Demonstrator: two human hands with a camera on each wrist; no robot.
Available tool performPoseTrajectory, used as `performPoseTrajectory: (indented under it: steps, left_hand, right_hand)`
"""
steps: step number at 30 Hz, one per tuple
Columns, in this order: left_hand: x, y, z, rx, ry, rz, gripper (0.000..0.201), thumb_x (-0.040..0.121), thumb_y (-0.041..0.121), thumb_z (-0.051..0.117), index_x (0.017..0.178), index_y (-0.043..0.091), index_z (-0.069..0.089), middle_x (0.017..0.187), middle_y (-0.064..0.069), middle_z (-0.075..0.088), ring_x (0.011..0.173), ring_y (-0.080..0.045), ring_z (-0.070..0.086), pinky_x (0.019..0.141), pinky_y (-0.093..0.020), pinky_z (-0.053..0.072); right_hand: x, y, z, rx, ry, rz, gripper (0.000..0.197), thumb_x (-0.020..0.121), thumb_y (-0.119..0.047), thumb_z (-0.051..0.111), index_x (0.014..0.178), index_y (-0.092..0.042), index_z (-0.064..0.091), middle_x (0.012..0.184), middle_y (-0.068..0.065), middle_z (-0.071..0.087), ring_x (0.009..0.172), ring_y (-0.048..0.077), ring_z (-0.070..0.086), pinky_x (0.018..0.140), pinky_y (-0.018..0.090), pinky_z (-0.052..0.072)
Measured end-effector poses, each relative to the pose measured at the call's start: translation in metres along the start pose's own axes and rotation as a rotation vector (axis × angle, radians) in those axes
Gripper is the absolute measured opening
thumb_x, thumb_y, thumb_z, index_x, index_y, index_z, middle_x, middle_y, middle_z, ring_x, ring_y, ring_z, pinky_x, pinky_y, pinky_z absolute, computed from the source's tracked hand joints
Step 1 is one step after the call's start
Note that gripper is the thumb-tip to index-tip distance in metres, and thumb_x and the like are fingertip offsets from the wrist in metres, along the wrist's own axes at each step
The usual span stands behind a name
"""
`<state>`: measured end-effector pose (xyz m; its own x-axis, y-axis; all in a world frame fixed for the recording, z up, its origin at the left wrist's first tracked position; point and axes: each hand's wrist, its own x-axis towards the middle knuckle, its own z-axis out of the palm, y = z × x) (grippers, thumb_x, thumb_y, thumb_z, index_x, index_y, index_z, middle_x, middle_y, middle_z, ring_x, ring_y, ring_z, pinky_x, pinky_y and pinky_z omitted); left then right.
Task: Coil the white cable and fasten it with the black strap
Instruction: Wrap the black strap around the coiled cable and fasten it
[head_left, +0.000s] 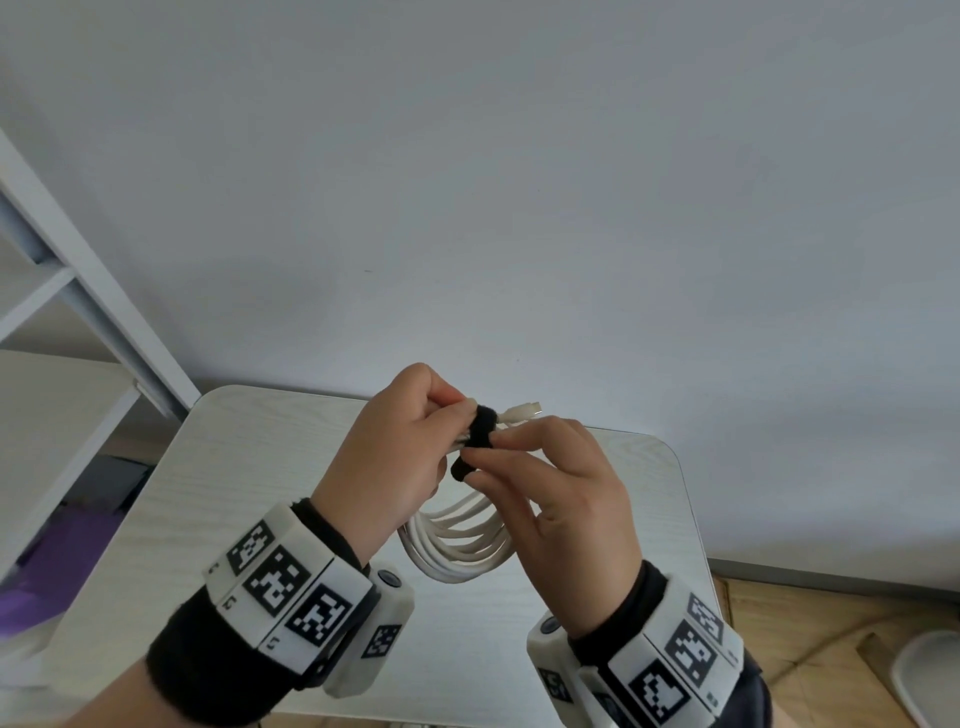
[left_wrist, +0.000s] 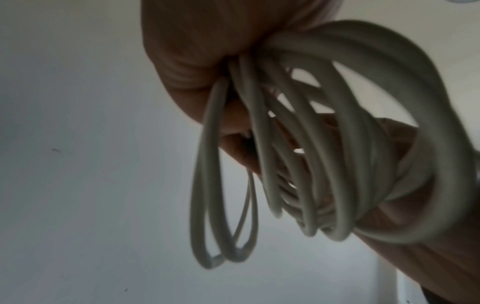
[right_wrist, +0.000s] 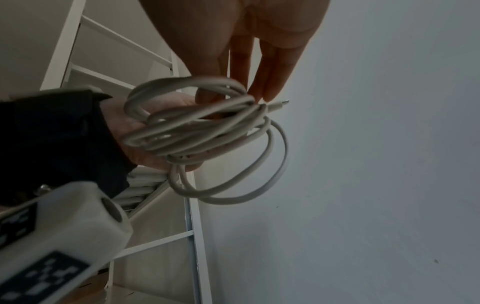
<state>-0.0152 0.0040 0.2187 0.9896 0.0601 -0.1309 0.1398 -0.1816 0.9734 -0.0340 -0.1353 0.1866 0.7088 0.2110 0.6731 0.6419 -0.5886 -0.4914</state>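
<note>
Wrist-worn trackers (head_left: 291, 592) frame 2 hands: left hand (head_left: 395, 447) grips the coiled white cable (head_left: 457, 545) while right hand (head_left: 561, 493) pinches the black strap (head_left: 480, 431), wrapped but seemingly unfastened.

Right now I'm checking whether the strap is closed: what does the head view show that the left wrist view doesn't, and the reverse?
Head view only: the black strap around the cable, its loose end pinched by the right hand, plus the table. Left wrist view only: the loops from below, hanging fanned apart. Both: the left hand gripping the coiled white cable.
</note>
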Motion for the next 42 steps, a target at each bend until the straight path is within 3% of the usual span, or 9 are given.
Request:
performPoseTrajectory:
  steps: [6, 10, 15, 20, 23, 29, 37, 40, 42]
  left_hand:
    - [0.0, -0.004, 0.002, 0.088, -0.005, 0.029, 0.015, 0.09, 0.019, 0.054, 0.076, 0.014, 0.052, 0.051, 0.005, 0.051, 0.034, -0.002, 0.04, 0.045, -0.024, 0.029]
    - [-0.001, -0.004, 0.002, 0.136, -0.006, 0.065, 0.016, 0.089, 0.021, 0.055, 0.074, 0.016, 0.052, 0.05, 0.008, 0.049, 0.038, -0.004, 0.041, 0.047, -0.024, 0.03]
    - [0.0, -0.002, 0.001, 0.166, -0.001, 0.082, 0.016, 0.088, 0.023, 0.059, 0.075, 0.017, 0.053, 0.041, 0.015, 0.05, 0.037, -0.001, 0.043, 0.046, -0.022, 0.029]
    - [0.0, 0.0, 0.0, 0.168, 0.001, 0.083, 0.018, 0.089, 0.025, 0.058, 0.074, 0.017, 0.052, 0.041, 0.014, 0.049, 0.034, -0.002, 0.041, 0.045, -0.022, 0.028]
    - [-0.001, 0.001, -0.001, 0.147, -0.007, 0.061, 0.018, 0.088, 0.025, 0.058, 0.075, 0.015, 0.052, 0.045, 0.011, 0.049, 0.033, -0.002, 0.04, 0.044, -0.023, 0.027]
    - [-0.004, 0.006, 0.0, 0.036, -0.002, 0.035, 0.015, 0.091, 0.019, 0.054, 0.081, 0.007, 0.052, 0.05, 0.003, 0.047, 0.032, -0.005, 0.036, 0.038, -0.02, 0.03]
    - [-0.012, 0.012, 0.008, -0.025, 0.136, 0.217, 0.016, 0.091, 0.019, 0.051, 0.075, 0.019, 0.048, 0.051, 0.003, 0.047, 0.034, -0.008, 0.036, 0.038, -0.022, 0.029]
    - [-0.014, 0.014, 0.008, -0.093, 0.125, 0.209, 0.016, 0.091, 0.016, 0.051, 0.075, 0.016, 0.048, 0.057, -0.005, 0.049, 0.035, -0.011, 0.034, 0.037, -0.025, 0.028]
    - [-0.015, 0.014, 0.008, -0.11, 0.107, 0.226, 0.017, 0.091, 0.015, 0.051, 0.075, 0.015, 0.048, 0.059, -0.007, 0.048, 0.035, -0.011, 0.033, 0.036, -0.024, 0.027]
  right_hand:
    - [0.01, 0.0, -0.003, 0.001, -0.002, 0.012, 0.004, 0.077, -0.012, 0.069, 0.077, -0.014, 0.072, 0.068, 0.001, 0.061, 0.065, 0.018, 0.057, 0.062, 0.022, 0.044]
    - [0.014, 0.001, -0.004, -0.002, -0.033, 0.034, 0.006, 0.074, -0.01, 0.071, 0.076, -0.015, 0.071, 0.068, 0.001, 0.06, 0.063, 0.018, 0.058, 0.059, 0.022, 0.043]
    - [0.02, 0.002, -0.008, 0.043, -0.156, 0.061, 0.009, 0.075, -0.011, 0.068, 0.082, -0.012, 0.063, 0.079, 0.001, 0.06, 0.072, 0.02, 0.059, 0.064, 0.032, 0.049]
    - [0.031, 0.003, -0.013, -0.03, -0.23, 0.04, 0.024, 0.071, -0.016, 0.074, 0.088, -0.015, 0.057, 0.09, -0.001, 0.057, 0.08, 0.02, 0.053, 0.075, 0.027, 0.043]
    - [0.035, 0.0, -0.015, -0.029, -0.282, 0.045, 0.025, 0.07, -0.017, 0.075, 0.087, -0.016, 0.056, 0.091, -0.003, 0.057, 0.08, 0.019, 0.054, 0.073, 0.027, 0.046]
    - [0.034, 0.0, -0.016, -0.114, -0.226, 0.032, 0.025, 0.069, -0.024, 0.074, 0.084, -0.02, 0.054, 0.089, -0.005, 0.054, 0.08, 0.018, 0.051, 0.071, 0.029, 0.042]
    - [0.036, -0.001, -0.01, -0.029, 0.013, 0.289, 0.036, 0.067, -0.041, 0.075, 0.087, -0.021, 0.052, 0.093, -0.004, 0.052, 0.087, 0.016, 0.049, 0.078, 0.036, 0.045]
    - [0.036, -0.003, -0.01, 0.056, -0.01, 0.416, 0.057, 0.066, -0.039, 0.077, 0.105, -0.019, 0.041, 0.107, -0.006, 0.047, 0.096, 0.012, 0.051, 0.082, 0.024, 0.045]
    - [0.036, -0.004, -0.012, 0.288, -0.126, 0.601, 0.067, 0.066, -0.032, 0.078, 0.114, -0.024, 0.031, 0.115, -0.004, 0.05, 0.097, 0.009, 0.058, 0.077, 0.018, 0.048]
